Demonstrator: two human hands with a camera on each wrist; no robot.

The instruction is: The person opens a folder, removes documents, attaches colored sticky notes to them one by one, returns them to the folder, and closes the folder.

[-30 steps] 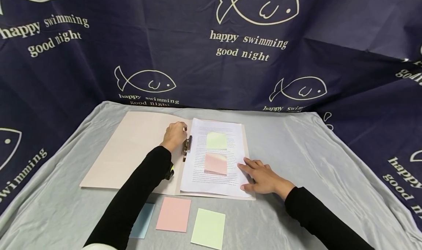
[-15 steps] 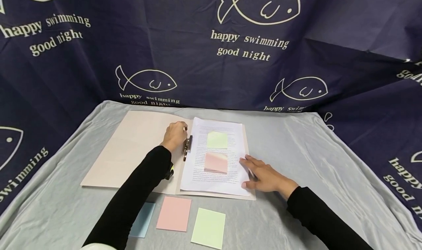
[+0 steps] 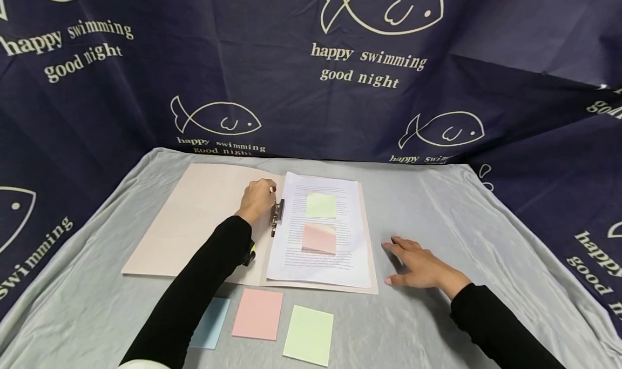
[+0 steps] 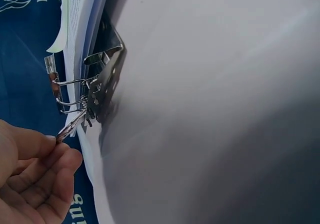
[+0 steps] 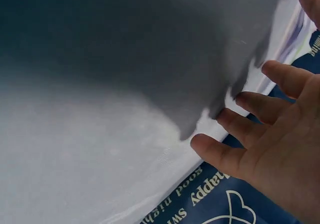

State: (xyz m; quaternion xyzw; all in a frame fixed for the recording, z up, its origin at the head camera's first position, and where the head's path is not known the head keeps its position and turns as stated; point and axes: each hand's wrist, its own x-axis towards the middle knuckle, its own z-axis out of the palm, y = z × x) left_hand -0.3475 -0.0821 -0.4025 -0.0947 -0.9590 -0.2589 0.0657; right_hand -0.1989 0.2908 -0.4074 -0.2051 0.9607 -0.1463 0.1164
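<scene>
An open pale pink folder lies flat, with a stack of printed paper on its right side. A green sticky note and a pink sticky note sit on the top sheet. My left hand is at the folder's spine beside the metal lever clip. In the left wrist view, its thumb and index finger pinch the clip's metal lever. My right hand is spread over the tablecloth right of the folder, apart from the papers and holding nothing.
In front of the folder lie a blue note pad, partly hidden by the left sleeve, a pink note pad and a green note pad. A grey cloth covers the table. Behind hangs a dark blue fish-print curtain.
My right hand has left the right edge of the papers and moved right, over the tablecloth. The left hand has stayed at the clip.
</scene>
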